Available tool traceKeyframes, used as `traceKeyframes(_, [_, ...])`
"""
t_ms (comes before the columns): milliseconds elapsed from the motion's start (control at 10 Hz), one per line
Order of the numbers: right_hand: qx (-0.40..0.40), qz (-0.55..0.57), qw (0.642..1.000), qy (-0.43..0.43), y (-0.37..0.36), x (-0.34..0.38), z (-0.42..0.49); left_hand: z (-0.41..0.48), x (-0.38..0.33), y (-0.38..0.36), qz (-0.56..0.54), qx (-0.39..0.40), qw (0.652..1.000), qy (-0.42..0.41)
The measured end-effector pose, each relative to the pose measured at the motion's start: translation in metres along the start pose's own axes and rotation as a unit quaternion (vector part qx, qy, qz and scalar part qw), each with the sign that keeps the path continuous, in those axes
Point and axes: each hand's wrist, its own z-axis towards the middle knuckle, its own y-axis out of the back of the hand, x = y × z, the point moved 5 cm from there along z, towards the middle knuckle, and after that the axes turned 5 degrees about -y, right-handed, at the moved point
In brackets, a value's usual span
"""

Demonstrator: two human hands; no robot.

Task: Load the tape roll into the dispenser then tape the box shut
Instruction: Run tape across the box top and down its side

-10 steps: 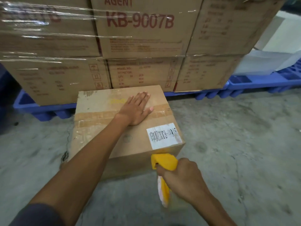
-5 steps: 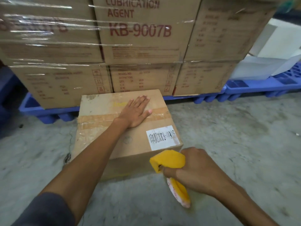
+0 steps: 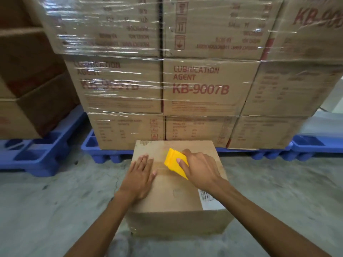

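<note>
A closed cardboard box (image 3: 172, 193) sits on the concrete floor, with a band of tape across its top and a white label at its near right corner. My left hand (image 3: 140, 176) lies flat, fingers spread, on the left part of the box top. My right hand (image 3: 201, 168) grips a yellow tape dispenser (image 3: 174, 162), whose yellow end rests on the top near the tape band. The tape roll is hidden by my hand.
Shrink-wrapped cartons (image 3: 194, 86) marked KB-9007B are stacked on a blue plastic pallet (image 3: 96, 147) right behind the box. More brown cartons (image 3: 27, 101) on another blue pallet (image 3: 40, 153) stand at the left. Grey concrete floor (image 3: 278, 191) lies around.
My right hand lifted the yellow dispenser from below the box's front edge up onto its top. My left hand slid left along the tape band. The camera tilted up and moved closer.
</note>
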Motion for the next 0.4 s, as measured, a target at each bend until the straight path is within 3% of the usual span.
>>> traceKeyframes(200, [-0.06, -0.069, 0.996, 0.002, -0.049, 0.034, -0.012, -0.019, 0.002, -0.003, -0.001, -0.029, 1.0, -0.003])
traceKeyframes(400, [-0.037, -0.001, 0.999, -0.02, -0.048, 0.033, -0.025, -0.022, -0.002, 0.009, -0.003, -0.004, 1.0, 0.03])
